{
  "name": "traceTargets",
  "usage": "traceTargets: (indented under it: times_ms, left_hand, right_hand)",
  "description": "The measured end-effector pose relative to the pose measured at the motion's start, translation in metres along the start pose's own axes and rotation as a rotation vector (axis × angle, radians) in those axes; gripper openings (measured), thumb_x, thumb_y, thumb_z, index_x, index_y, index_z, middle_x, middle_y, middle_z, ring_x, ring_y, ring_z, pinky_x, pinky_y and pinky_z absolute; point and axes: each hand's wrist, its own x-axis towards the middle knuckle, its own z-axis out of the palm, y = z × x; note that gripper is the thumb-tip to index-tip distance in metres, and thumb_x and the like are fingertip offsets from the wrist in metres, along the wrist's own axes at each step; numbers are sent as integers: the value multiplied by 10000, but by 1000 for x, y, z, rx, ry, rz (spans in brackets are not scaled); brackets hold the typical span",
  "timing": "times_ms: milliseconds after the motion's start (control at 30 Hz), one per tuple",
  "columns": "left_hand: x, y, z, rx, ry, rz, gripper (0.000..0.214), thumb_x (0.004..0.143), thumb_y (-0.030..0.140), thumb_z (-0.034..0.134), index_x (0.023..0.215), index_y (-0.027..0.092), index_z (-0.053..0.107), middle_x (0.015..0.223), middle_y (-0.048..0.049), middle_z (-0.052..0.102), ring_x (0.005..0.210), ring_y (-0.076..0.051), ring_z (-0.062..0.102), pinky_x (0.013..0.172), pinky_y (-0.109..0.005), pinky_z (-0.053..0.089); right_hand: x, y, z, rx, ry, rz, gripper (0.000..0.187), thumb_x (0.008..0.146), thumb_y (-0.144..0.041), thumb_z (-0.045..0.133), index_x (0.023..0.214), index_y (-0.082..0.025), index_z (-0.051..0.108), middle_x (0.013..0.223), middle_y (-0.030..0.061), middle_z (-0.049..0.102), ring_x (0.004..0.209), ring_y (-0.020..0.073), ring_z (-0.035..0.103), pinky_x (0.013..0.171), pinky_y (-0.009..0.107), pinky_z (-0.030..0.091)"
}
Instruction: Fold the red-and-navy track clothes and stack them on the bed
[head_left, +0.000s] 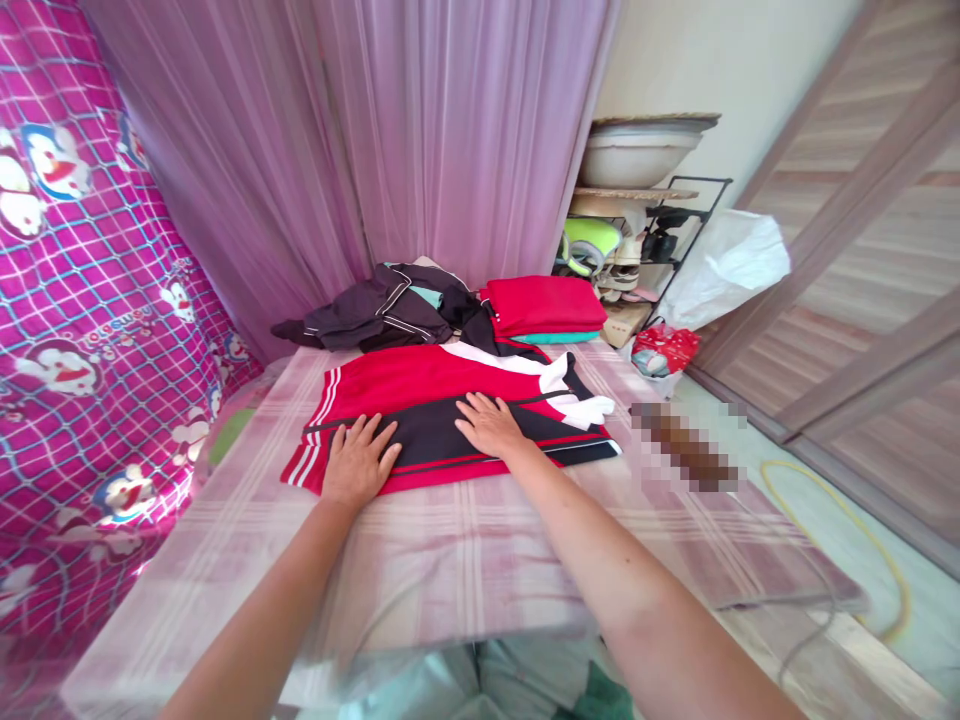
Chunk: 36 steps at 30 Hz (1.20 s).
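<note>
A red, black and white garment (420,395) lies spread flat on a table covered with a pale plaid cloth (450,560). My left hand (358,462) rests flat on the garment's near left part, fingers spread and open. My right hand (491,425) lies flat on its dark middle band, fingers also stretched out. Neither hand grips anything.
A heap of dark clothes (390,312) and a folded red and teal stack (544,308) sit at the table's far edge. Pink curtain (375,140) behind, patterned pink sheet (82,300) at left. A rack with basins (637,200), bags and a blurred object (686,445) stand right.
</note>
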Motion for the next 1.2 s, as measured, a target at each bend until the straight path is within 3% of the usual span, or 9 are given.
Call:
traceTargets:
  times_ms: [233,300,400,533,633,833,933,1100,1200]
  left_hand:
    - [18,10,-13,1,-182,-128,510,986,515,344,1351,290,620,1480,-81,546,1404,-348,426,1142,-625,288]
    - [25,29,-20,6,-168,-149,538,989,535,320,1302,258,659,1481,-103,541,1411,-367,410,1141,-659,261]
    - [32,70,-23,-62,-106,-64,570,1003,524,283,1370,226,601,1528,-102,487,1447,-316,372,1193,-583,232]
    - [30,103,-12,-158,-252,-3,568,1009,518,268,1467,264,489,1560,-64,445,1468,-275,349,1211,-561,223]
    - [22,91,-6,-141,-256,10,583,1006,530,271,1496,266,445,1581,-62,410,1479,-271,330,1219,-552,206]
    - [3,25,-8,-25,-141,-47,588,987,559,330,1447,245,517,1535,-99,476,1449,-319,374,1208,-610,170]
    - [-4,-2,-8,-22,-86,-40,586,982,535,366,1457,220,503,1537,-110,473,1442,-311,388,1199,-554,244]
    - [-7,-11,-7,-34,-66,-39,554,980,508,384,1424,217,544,1517,-114,498,1430,-312,407,1187,-524,271]
    - [-6,-7,-7,-36,-56,-45,538,972,499,403,1400,219,571,1507,-117,509,1422,-321,417,1183,-536,269]
  right_hand:
    - [-24,45,-2,-64,13,82,604,1027,-483,180,1575,-257,297,1655,35,236,1522,211,192,1224,490,150]
    - [-26,46,-1,-78,19,103,604,1028,-478,180,1577,-252,292,1652,41,243,1520,212,201,1224,495,154]
    - [-26,43,0,-94,23,114,598,1031,-471,182,1576,-250,295,1648,47,257,1517,212,211,1221,495,171]
    - [-25,43,1,-110,32,114,588,1034,-460,188,1570,-253,310,1642,49,277,1509,215,236,1217,497,193]
    - [-26,44,1,-112,28,120,589,1032,-462,195,1571,-253,305,1644,47,272,1510,215,233,1219,498,190]
    - [-27,41,1,-107,19,123,588,1031,-464,197,1566,-255,318,1645,41,269,1506,218,242,1216,502,195]
    - [-27,43,0,-109,20,121,588,1031,-458,201,1567,-248,315,1646,45,266,1506,221,240,1215,502,193]
    - [-27,39,-7,-105,7,129,579,1028,-443,240,1560,-235,333,1642,58,276,1509,249,226,1212,545,158]
    - [-25,15,-10,-94,90,115,565,1021,-426,270,1537,-226,385,1635,78,291,1510,275,217,1206,582,114]
